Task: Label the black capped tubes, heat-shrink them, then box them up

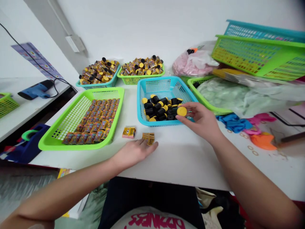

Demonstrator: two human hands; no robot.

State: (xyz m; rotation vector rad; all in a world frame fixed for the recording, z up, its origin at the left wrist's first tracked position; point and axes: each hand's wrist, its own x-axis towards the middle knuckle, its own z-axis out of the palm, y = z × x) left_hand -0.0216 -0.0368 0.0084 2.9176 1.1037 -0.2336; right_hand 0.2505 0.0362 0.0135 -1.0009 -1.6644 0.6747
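My right hand [199, 119] grips a small black canister with a yellow lid [181, 111], held over the near right corner of a blue basket [138, 105]. More black canisters with yellow lids [156, 106] lie loose in that basket. On the white table, my left hand [134, 152] rests with its fingers stretched out, their tips touching a yellow printed label [149, 138]. What lies beneath those fingertips is hidden. Just left of it is a small stack of similar printed labels [129, 132].
On the left, a green basket [45, 140] holds rows of wrapped canisters [91, 122]. Two baskets heaped with labelled canisters [100, 72] stand against the wall. Stacked baskets [257, 57], plastic bags [224, 92] and balloons [234, 123] crowd the right. A tape dispenser [28, 143] sits at the left edge.
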